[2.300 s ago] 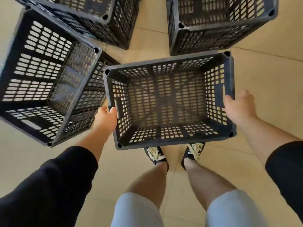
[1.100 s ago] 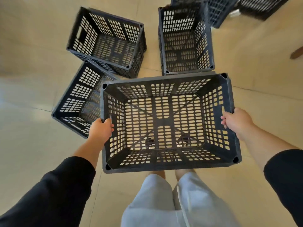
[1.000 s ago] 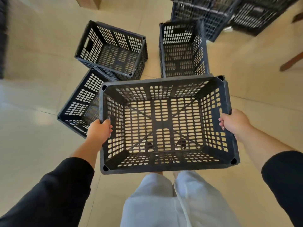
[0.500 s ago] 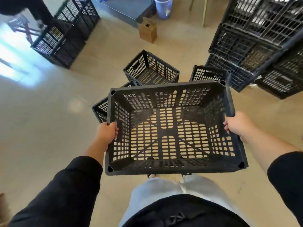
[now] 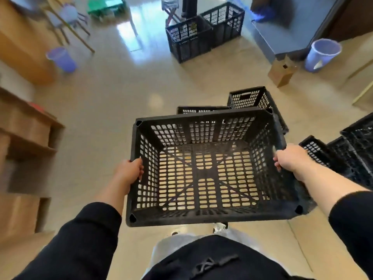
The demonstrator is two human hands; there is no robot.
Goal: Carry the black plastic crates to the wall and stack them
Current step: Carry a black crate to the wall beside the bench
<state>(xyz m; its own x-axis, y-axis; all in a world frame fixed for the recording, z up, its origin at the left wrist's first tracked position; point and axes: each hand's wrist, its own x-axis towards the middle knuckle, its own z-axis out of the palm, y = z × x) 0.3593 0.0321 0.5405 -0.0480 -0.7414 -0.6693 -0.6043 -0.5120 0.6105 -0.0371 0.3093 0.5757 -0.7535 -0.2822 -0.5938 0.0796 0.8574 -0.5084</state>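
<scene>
The glossy beige floor [image 5: 113, 93] carries two black crates [image 5: 203, 31] side by side far ahead, two more crates [image 5: 252, 98] nearer, a carton [image 5: 281, 72], two lilac bins [image 5: 323, 54], a chair [image 5: 66, 21] and wooden shelves [image 5: 24, 142] at left.

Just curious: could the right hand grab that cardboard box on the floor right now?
Probably not: the right hand is gripping the carried crate, and the cardboard box sits well beyond it on the floor.

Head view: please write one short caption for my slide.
Both hands, left hand and right hand, carry an empty black crate above the floor.
</scene>
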